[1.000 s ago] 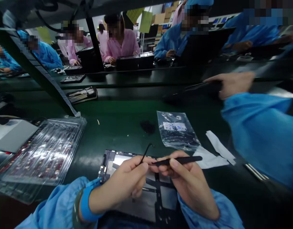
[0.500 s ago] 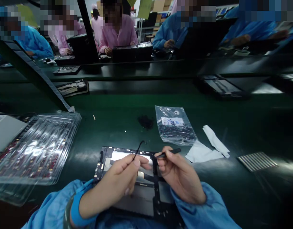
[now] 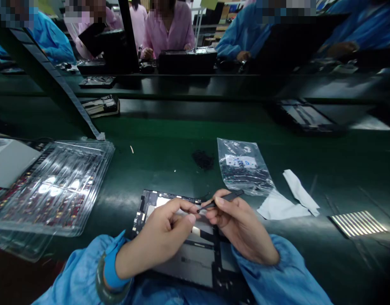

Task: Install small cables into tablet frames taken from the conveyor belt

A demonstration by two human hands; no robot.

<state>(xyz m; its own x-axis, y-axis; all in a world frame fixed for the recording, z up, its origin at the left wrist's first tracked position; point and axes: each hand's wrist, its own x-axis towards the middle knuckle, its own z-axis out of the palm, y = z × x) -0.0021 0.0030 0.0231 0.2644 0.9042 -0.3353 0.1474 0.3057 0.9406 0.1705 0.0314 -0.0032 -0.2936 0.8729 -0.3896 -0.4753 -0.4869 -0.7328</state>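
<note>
My left hand (image 3: 164, 231) is closed, with thumb and forefinger near each other at the tip of a pair of black tweezers (image 3: 228, 196). My right hand (image 3: 242, 224) grips these tweezers, their point angled left towards the left fingertips. A thin black cable (image 3: 208, 195) shows its curled end just beyond the fingers; the rest is largely hidden by them. Beneath both hands lies an opened tablet-like device (image 3: 195, 264), with a black frame and grey and white inner panels. Parts of it are covered by my hands and sleeves.
A small heap of black cables (image 3: 203, 160) lies beyond the device, beside a clear labelled bag (image 3: 242, 163). White wipes (image 3: 283, 206) and a striped strip sheet (image 3: 358, 223) are at right. Stacked clear trays (image 3: 55, 190) stand left. Co-workers (image 3: 167, 29) sit across the bench.
My left fingers and the tweezers have come together. The cable that stood up from my left hand now lies lower, between the hands. The whole view has shifted slightly.
</note>
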